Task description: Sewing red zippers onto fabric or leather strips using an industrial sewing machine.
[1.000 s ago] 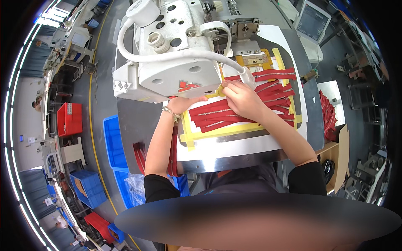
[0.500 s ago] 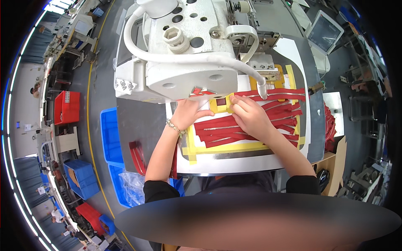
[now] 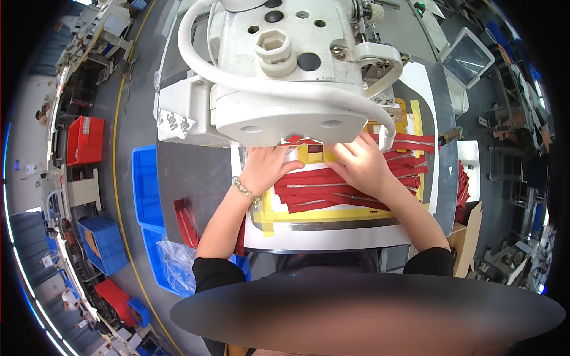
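Under the front of a white sewing machine (image 3: 291,110), my left hand (image 3: 270,169) lies flat on the work with its thumb stretched out; its fingertips are hidden by the machine head. My right hand (image 3: 363,166) rests over red zipper strips (image 3: 323,178) with metal teeth, thumb apart from the fingers, whose tips are partly hidden too. Between the hands sits a small yellow piece (image 3: 311,155) with a dark red middle. More red strip shows just beneath the machine head. The strips lie side by side on a white sheet (image 3: 332,237) edged with yellow tape (image 3: 332,216).
Left of the work, more red strips (image 3: 187,222) hang at the table edge beside blue bins (image 3: 148,190), one with clear plastic in it. On the right are a screen (image 3: 467,56), a pile of red strips (image 3: 462,190) and a cardboard box (image 3: 469,240).
My right hand has shifted forward and its fingers have moved off the yellow piece, under the machine head. The left hand stays nearly in place. The whole view has shifted slightly.
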